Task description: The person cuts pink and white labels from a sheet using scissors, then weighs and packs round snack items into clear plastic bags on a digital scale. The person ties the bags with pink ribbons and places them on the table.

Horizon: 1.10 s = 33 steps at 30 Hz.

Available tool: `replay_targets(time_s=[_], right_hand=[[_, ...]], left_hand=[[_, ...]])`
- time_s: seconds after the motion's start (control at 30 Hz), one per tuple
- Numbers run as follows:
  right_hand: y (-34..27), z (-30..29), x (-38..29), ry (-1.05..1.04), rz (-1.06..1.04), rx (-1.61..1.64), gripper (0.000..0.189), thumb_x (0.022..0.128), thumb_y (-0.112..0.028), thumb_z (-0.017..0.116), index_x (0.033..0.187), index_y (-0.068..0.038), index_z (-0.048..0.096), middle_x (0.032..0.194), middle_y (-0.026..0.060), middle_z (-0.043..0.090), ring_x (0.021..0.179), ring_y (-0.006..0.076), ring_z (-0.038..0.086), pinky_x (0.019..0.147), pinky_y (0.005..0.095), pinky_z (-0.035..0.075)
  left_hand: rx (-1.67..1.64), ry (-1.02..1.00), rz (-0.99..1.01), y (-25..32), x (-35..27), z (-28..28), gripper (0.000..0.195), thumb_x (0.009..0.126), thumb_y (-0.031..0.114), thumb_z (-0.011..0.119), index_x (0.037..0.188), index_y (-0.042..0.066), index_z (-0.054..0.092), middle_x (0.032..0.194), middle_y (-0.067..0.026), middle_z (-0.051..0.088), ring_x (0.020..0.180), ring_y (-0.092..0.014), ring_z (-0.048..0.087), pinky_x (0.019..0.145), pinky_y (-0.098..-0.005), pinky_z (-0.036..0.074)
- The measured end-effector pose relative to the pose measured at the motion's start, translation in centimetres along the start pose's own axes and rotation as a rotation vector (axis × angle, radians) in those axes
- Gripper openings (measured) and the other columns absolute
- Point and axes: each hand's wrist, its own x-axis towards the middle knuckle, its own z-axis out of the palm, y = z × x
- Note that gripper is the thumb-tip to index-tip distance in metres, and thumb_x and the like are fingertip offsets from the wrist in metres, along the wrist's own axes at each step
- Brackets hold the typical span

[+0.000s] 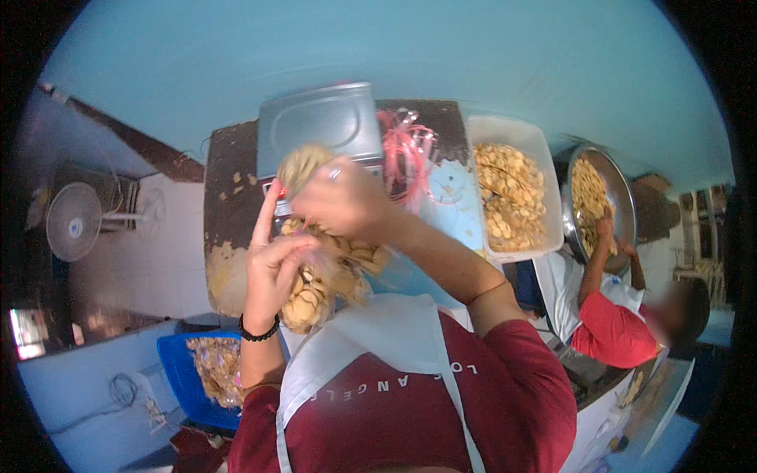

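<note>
My left hand [275, 269], with a black beaded bracelet at the wrist, pinches the gathered top of a clear plastic bag of round chips [307, 304]. Its index finger points up and away. Blurred by motion, my right hand [343, 201] is curled just above the left, a ring on one finger. A thin red strand [306, 223] shows between the two hands; whether the right fingers grip it is unclear. Beyond them, another heap or bag of chips [304, 165] lies at the front of a scale's metal platform [319, 121], partly behind my right hand.
Pink plastic ties [408, 154] lie right of the scale on the worn tabletop [227, 159]. Farther right is a translucent bin of chips [553, 224]. A co-worker in red reaches into a metal bowl [624, 195] of chips. A blue crate [177, 378] of filled bags stands lower left.
</note>
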Motion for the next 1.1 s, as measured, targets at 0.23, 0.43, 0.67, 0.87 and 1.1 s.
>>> replay_targets(time_s=[0.23, 0.43, 0.67, 0.87, 1.1], right_hand=[[1.4, -8.5, -7.5, 0.187, 0.252, -0.183, 0.032, 0.077, -0.027, 0.069, 0.102, -0.008, 0.066, 0.095, 0.0057, 0.064, 0.090, 0.0274, 0.061, 0.080, 0.0400, 0.046], [7.6, -12.9, -30.1, -0.667, 1.401, -0.579, 0.044, 0.075, -0.033, 0.075, 0.107, -0.004, 0.067, 0.112, 0.0188, 0.065, 0.111, 0.0341, 0.058, 0.093, 0.0454, 0.047], [10.7, -11.9, -39.4, -0.558, 1.367, -0.617, 0.016, 0.081, -0.020, 0.062, 0.087, -0.007, 0.070, 0.091, 0.0145, 0.069, 0.089, 0.0314, 0.066, 0.080, 0.0441, 0.051], [10.3, -15.3, -21.2, -0.203, 0.773, -0.573, 0.012, 0.083, -0.015, 0.058, 0.081, -0.005, 0.065, 0.079, 0.0155, 0.064, 0.077, 0.0348, 0.063, 0.066, 0.0469, 0.046], [11.2, -11.7, -6.6, 0.289, 0.635, -0.218, 0.012, 0.088, -0.015, 0.061, 0.090, -0.006, 0.069, 0.080, 0.0112, 0.063, 0.074, 0.0301, 0.062, 0.067, 0.0385, 0.046]], left_hand=[[-0.030, 0.061, 0.008, 0.6, 1.3, 2.9, 0.009, 0.088, 0.002, 0.061, 0.090, -0.002, 0.069, 0.098, -0.0118, 0.066, 0.091, -0.021, 0.061, 0.081, -0.0316, 0.049], [0.046, 0.202, -0.036, 2.0, 0.5, 2.5, 0.008, 0.088, 0.001, 0.061, 0.089, -0.001, 0.068, 0.096, -0.0114, 0.065, 0.094, -0.021, 0.059, 0.085, -0.0310, 0.045], [0.301, 0.378, -0.005, 2.1, -0.9, 0.5, 0.008, 0.092, 0.004, 0.061, 0.092, -0.001, 0.068, 0.101, -0.0095, 0.063, 0.091, -0.017, 0.058, 0.077, -0.0256, 0.046], [0.198, 0.566, -0.131, 0.9, -3.0, -1.4, 0.009, 0.092, 0.003, 0.061, 0.094, -0.003, 0.067, 0.101, -0.0108, 0.064, 0.092, -0.018, 0.059, 0.080, -0.0276, 0.047], [0.237, 0.577, -0.176, -0.9, -5.4, -3.9, 0.009, 0.090, -0.002, 0.059, 0.094, -0.004, 0.066, 0.101, -0.0120, 0.065, 0.094, -0.020, 0.060, 0.084, -0.0295, 0.048]])
